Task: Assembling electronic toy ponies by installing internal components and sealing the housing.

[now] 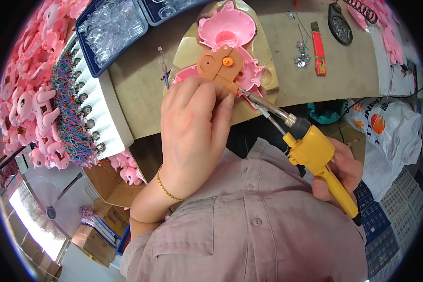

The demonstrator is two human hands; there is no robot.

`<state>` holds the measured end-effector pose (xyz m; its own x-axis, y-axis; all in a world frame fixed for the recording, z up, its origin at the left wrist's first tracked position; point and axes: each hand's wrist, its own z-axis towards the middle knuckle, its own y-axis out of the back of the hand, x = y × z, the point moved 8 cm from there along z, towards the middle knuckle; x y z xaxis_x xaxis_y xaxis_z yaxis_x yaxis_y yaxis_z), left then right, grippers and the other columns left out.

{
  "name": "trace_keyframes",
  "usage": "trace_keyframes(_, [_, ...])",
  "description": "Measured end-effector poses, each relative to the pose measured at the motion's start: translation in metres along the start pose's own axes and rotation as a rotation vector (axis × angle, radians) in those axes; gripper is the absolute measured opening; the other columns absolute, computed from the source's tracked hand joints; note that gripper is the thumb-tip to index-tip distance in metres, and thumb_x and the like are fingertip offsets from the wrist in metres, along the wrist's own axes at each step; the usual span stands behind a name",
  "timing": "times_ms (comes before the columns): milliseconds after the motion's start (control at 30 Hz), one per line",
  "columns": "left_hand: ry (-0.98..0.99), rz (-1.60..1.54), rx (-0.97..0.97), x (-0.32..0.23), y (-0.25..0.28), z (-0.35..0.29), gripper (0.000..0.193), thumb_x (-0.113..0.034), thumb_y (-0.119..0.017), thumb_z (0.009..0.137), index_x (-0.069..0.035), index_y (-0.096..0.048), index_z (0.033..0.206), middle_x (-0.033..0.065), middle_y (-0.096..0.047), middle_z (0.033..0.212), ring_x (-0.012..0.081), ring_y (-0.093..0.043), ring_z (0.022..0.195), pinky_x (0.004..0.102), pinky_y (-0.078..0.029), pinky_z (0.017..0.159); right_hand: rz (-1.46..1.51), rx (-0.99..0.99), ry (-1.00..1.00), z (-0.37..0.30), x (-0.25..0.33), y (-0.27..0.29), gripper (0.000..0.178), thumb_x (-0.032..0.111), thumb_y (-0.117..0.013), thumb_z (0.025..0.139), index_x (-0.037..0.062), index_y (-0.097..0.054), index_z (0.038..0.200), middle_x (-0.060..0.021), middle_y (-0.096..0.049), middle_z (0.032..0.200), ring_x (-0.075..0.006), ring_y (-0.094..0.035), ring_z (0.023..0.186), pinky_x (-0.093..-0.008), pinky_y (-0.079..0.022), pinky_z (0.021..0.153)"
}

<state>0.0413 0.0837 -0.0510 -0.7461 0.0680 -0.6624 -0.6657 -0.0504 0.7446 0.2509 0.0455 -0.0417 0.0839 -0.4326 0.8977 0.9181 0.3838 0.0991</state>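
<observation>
My right hand (343, 171) grips a yellow soldering gun (313, 149), whose metal tip reaches the lower right edge of an orange-brown plastic housing (221, 67). A thin tube runs beside the soldering gun's barrel. Right at that housing, my left hand (192, 120) is closed in a pinch, its back facing up; whatever lies between the fingertips is hidden. The housing, which carries a small orange knob (227, 61), rests among pink molded toy shells (228, 28). Beneath them is a beige, shaped holder (263, 44). Thin coloured wires (164, 70) stick up left of my fingers.
Blue trays (98, 68) of clear plastic parts stand at the back left. Beside them, a white rack (113, 117) holds bundled wires (70, 108), with piled pink toy bodies (37, 110) beyond. A red-handled cutter (319, 54), metal bits (301, 60) and a black oval object (340, 26) lie right.
</observation>
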Motion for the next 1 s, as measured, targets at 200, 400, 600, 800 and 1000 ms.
trace_keyframes(200, [-0.007, 0.009, 0.01, 0.0, -0.001, 0.0, 0.008, -0.005, -0.064, 0.077, -0.003, -0.056, 0.077, 0.0094, -0.051, 0.076, 0.0288, -0.049, 0.075, 0.0369, -0.039, 0.069, -0.012, -0.091, -0.046, 0.003, -0.003, -0.005, 0.051, 0.01, -0.054, 0.082, -0.0064, -0.041, 0.128, -0.0183, -0.059, 0.104, -0.0152, -0.059, 0.088, -0.0258, -0.048, 0.071])
trace_keyframes(400, [-0.014, 0.038, 0.014, -0.001, 0.0, 0.0, 0.008, -0.005, -0.064, 0.076, -0.003, -0.056, 0.078, 0.0096, -0.051, 0.076, 0.0293, -0.05, 0.075, 0.0374, -0.039, 0.069, 0.222, -0.12, -0.337, 0.006, -0.012, 0.01, 0.049, 0.01, -0.05, 0.081, -0.0092, -0.043, 0.125, -0.0143, -0.062, 0.103, -0.0121, -0.059, 0.086, -0.024, -0.047, 0.072])
trace_keyframes(600, [-0.026, 0.047, 0.026, -0.002, 0.0, 0.001, 0.007, -0.005, -0.063, 0.077, -0.004, -0.056, 0.078, 0.0099, -0.051, 0.076, 0.0298, -0.05, 0.076, 0.0378, -0.039, 0.069, 0.914, -0.082, -1.151, -0.033, -0.032, -0.007, 0.05, 0.009, -0.049, 0.08, -0.0097, -0.043, 0.126, -0.0157, -0.061, 0.107, -0.015, -0.061, 0.082, -0.0242, -0.048, 0.073])
trace_keyframes(800, [-0.034, 0.042, 0.032, -0.005, -0.002, 0.003, 0.007, -0.005, -0.063, 0.077, -0.004, -0.056, 0.078, 0.01, -0.05, 0.076, 0.0301, -0.05, 0.076, 0.0382, -0.04, 0.069, -0.13, 0.051, 0.045, 0.005, 0.005, -0.009, 0.044, 0.008, -0.054, 0.082, -0.0109, -0.046, 0.121, -0.0198, -0.06, 0.108, -0.0198, -0.062, 0.08, -0.0242, -0.048, 0.072])
trace_keyframes(1000, [-0.022, 0.045, 0.029, -0.002, 0.001, 0.0, 0.007, -0.005, -0.063, 0.078, -0.003, -0.056, 0.078, 0.0102, -0.051, 0.076, 0.0301, -0.05, 0.076, 0.0382, -0.04, 0.07, -0.2, 0.07, 0.058, 0.008, 0.003, -0.013, 0.045, 0.012, -0.054, 0.083, -0.0099, -0.046, 0.121, -0.0186, -0.06, 0.108, -0.0182, -0.061, 0.074, -0.024, -0.048, 0.063])
